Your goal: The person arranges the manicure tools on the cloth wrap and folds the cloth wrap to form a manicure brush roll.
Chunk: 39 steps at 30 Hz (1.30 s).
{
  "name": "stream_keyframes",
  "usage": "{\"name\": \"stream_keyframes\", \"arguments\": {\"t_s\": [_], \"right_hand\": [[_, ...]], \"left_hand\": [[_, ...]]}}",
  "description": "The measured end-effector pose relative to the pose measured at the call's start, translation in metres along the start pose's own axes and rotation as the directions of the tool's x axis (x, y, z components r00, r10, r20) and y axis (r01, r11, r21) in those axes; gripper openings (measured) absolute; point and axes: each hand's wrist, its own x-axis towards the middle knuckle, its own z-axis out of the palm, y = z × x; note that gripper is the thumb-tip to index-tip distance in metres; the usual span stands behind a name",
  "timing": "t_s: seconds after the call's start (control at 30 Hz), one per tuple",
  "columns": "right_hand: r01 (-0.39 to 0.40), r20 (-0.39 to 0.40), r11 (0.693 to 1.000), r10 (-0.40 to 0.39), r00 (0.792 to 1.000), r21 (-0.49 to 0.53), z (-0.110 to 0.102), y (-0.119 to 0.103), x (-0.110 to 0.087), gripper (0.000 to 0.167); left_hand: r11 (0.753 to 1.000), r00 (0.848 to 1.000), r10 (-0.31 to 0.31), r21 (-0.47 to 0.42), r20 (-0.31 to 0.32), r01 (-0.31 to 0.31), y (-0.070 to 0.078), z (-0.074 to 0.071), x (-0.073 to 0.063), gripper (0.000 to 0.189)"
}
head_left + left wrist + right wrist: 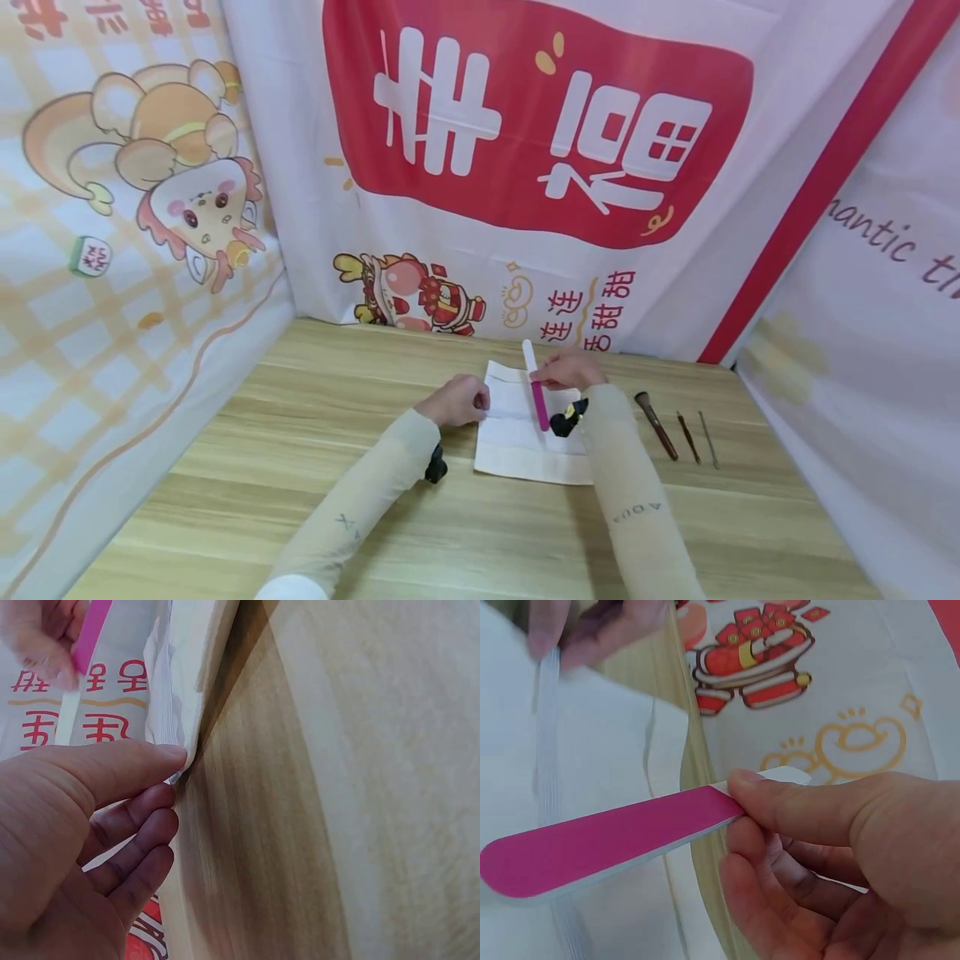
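My right hand [572, 369] pinches a pink-and-white nail file [615, 841] between thumb and fingers near its middle. The file's pink end hangs over a white fabric sheet [502, 460] that lies spread on the table, and its white end points away from me. Across the sheet runs a narrow ribbed elastic strip [548, 742]. With thumb and fingertips, my left hand [456, 402] pinches the sheet's left edge at the end of that strip. In the left wrist view the edge is lifted a little from the wood.
To the right of the sheet lie a makeup brush [657, 427], a thin brown-handled tool [688, 438] and a slim metal tool [708, 440], side by side on the wooden table [300, 433]. Printed cloth walls [450, 208] enclose the table at the back and both sides.
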Motion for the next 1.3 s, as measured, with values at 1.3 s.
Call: {"name": "stream_keyframes", "arguments": {"t_s": [1.3], "right_hand": [[0.123,-0.147,0.910,-0.069,0.987,0.395,0.076,0.017,0.042,0.018]], "left_hand": [[0.997,0.999,-0.042,-0.066,0.005,0.042,-0.003,0.002,-0.003,0.006]]}}
